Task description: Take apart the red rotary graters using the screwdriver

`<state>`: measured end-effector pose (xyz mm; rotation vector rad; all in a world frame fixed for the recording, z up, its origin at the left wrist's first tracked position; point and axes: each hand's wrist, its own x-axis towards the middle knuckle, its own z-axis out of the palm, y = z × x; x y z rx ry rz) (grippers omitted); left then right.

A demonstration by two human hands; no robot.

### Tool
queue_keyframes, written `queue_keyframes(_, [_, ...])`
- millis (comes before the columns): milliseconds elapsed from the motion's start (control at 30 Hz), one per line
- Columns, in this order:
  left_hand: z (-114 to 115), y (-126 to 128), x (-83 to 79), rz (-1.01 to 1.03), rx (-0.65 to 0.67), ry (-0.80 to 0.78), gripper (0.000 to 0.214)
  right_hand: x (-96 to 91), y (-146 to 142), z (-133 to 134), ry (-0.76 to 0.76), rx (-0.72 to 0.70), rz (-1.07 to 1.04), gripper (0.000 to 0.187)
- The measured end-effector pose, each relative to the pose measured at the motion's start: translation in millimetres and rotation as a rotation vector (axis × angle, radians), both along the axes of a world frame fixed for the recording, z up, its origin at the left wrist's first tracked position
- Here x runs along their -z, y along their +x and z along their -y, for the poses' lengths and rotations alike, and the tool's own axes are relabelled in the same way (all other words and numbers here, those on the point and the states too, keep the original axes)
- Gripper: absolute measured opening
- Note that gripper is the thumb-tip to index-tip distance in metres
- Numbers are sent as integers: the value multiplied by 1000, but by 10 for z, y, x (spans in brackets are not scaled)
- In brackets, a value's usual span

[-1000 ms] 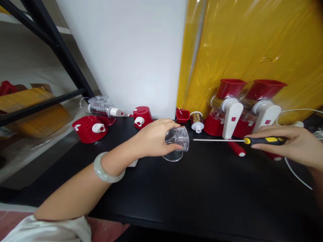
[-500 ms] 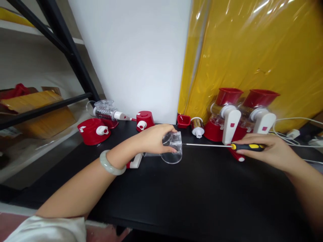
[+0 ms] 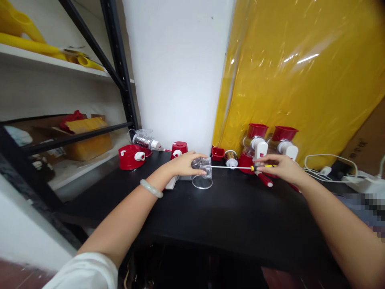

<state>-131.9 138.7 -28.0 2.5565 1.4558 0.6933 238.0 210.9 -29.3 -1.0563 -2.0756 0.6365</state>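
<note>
My left hand [image 3: 188, 165] is closed around a clear plastic housing [image 3: 202, 182], whose round rim faces down toward the black table [image 3: 228, 216]. My right hand [image 3: 281, 166] grips the yellow-and-black handle of a screwdriver [image 3: 231, 167]. Its long metal shaft runs level to the left, and the tip meets the right side of the housing. A white crank handle [image 3: 171, 184] lies partly hidden behind my left wrist. Just beyond the shaft is a grater drum [image 3: 231, 159] with a white end, beside a small red hopper [image 3: 217, 153].
Two red-and-white rotary graters [image 3: 255, 140] stand at the back right, near white cables [image 3: 319, 170]. Red bases [image 3: 131, 157] and a clear grater body [image 3: 143, 138] sit at the back left. A black metal rack [image 3: 120, 68] with a cardboard box [image 3: 87, 138] borders the left side.
The camera view has shifted back, so more of the rack and table edge shows. Both hands keep hold of the housing and screwdriver; my right hand sits closer to the left one in view.
</note>
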Motion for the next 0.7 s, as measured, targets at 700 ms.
queue_keyframes(700, [81,80,302,1,-207,247,68,455,-279,-91,89,143,-1214,41])
